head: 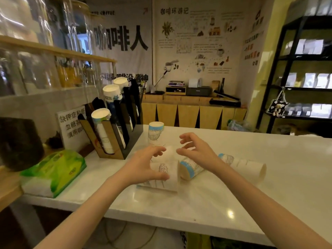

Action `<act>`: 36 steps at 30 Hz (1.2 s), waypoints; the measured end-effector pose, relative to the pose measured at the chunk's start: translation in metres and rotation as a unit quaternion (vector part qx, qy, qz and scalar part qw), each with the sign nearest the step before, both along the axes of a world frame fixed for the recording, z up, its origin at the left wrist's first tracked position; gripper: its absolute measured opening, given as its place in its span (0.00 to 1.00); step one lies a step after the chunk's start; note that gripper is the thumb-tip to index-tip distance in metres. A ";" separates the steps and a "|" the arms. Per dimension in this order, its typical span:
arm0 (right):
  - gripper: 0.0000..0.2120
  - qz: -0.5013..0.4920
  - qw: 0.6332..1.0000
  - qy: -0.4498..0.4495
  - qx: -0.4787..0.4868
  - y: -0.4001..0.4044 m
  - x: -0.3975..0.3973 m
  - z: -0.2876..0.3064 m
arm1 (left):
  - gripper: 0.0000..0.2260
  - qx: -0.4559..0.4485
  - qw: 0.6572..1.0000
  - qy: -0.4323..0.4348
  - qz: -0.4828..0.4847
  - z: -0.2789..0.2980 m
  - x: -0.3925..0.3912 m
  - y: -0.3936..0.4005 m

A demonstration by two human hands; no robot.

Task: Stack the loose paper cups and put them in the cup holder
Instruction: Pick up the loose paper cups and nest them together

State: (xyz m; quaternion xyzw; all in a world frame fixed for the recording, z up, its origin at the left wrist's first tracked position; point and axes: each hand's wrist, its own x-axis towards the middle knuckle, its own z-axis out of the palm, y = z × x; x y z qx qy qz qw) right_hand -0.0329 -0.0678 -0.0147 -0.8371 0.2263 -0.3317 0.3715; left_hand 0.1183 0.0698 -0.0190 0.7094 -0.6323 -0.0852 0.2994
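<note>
Several white paper cups with blue bands lie loose on the white counter (197, 203). One cup (156, 133) stands upside down at the back. A second cup (167, 178) lies on its side under my left hand (143, 166), whose fingers are spread just above it. A third cup (189, 170) lies on its side under my right hand (195, 150), also spread and empty. Farther right, another cup (246, 167) lies on its side. The slanted cup holder (115, 133) stands at the left with stacks of cups in its slots.
A green pack of tissues (53, 173) lies left of the holder. Behind the pack are a white sign (71, 126) and a dark pot (18, 142). A glass shelf sits above them. Black shelving stands at the far right.
</note>
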 end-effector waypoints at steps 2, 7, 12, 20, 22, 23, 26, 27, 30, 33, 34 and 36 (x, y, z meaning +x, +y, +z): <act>0.21 0.010 0.999 0.033 0.004 -0.012 0.013 0.003 | 0.36 0.019 1.000 -0.010 -0.006 -0.004 0.005 -0.005; 0.27 0.037 0.992 0.117 0.022 -0.043 0.038 0.001 | 0.40 0.074 0.992 -0.101 -0.011 -0.013 0.010 -0.014; 0.33 0.070 0.975 0.204 0.042 -0.071 0.053 -0.005 | 0.41 0.087 0.983 -0.162 -0.017 -0.022 0.008 -0.022; 0.36 0.108 0.948 0.299 0.007 -0.085 0.065 -0.017 | 0.37 0.111 0.989 -0.094 0.008 -0.014 0.011 -0.023; 0.36 0.109 0.946 0.305 -0.017 -0.088 0.067 -0.018 | 0.35 0.087 0.996 -0.008 0.005 0.001 0.021 -0.014; 0.36 0.111 0.944 0.311 -0.028 -0.089 0.068 -0.019 | 0.34 0.070 0.997 0.041 0.002 0.007 0.026 -0.009; 0.36 0.115 0.940 0.317 -0.051 -0.089 0.071 -0.021 | 0.33 0.008 0.972 0.235 -0.017 0.010 0.037 0.002; 0.37 0.116 0.943 0.308 -0.052 -0.088 0.072 -0.020 | 0.33 -0.012 0.960 0.281 -0.017 0.006 0.038 0.004; 0.38 0.120 0.960 0.248 -0.047 -0.085 0.072 -0.009 | 0.32 -0.036 0.941 0.336 0.001 -0.011 0.037 0.002; 0.36 0.124 0.978 0.165 -0.031 -0.081 0.068 0.016 | 0.32 -0.038 0.932 0.361 0.001 -0.026 0.036 -0.002; 0.37 0.123 0.982 0.141 -0.034 -0.079 0.066 0.027 | 0.32 -0.046 0.930 0.365 0.003 -0.029 0.036 -0.004; 0.37 0.110 0.988 0.091 -0.054 -0.075 0.059 0.050 | 0.33 -0.069 0.926 0.371 0.012 -0.034 0.036 -0.010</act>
